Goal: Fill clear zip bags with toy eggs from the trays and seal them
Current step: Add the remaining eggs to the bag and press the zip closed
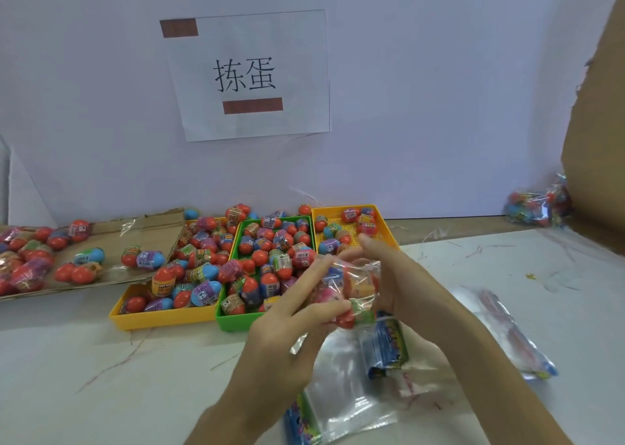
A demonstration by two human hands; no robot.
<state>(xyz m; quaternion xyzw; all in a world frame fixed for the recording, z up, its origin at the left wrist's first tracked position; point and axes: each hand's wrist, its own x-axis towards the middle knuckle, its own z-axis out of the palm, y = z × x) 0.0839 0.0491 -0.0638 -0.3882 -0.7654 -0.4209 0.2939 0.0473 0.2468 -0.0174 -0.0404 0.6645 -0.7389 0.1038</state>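
Because the work runs from trays to bag to pile, the pale table (101, 360) is laid out as a line: a cardboard sheet (159, 219) of loose eggs at the far left, then three trays side by side against the wall. The left yellow tray (152, 319) and the green tray (233, 323) are heaped with toy eggs (270, 241). The right yellow tray (333, 216) holds only a few, probably because it sits nearest the hands and is drawn from first. Empty zip bags (345, 387) lie flat under the forearms, within easy reach for the next round, and a filled bag (537, 208) rests far to the right, out of the way. Lifted just in front of the green tray, the clear zip bag (348, 285) already has several eggs inside. The left hand (287, 336) pinches it from the side, thumb under the load. The right hand (389, 275) curls its fingers over the top edge. Judging by that, the mouth is about to be pressed closed.
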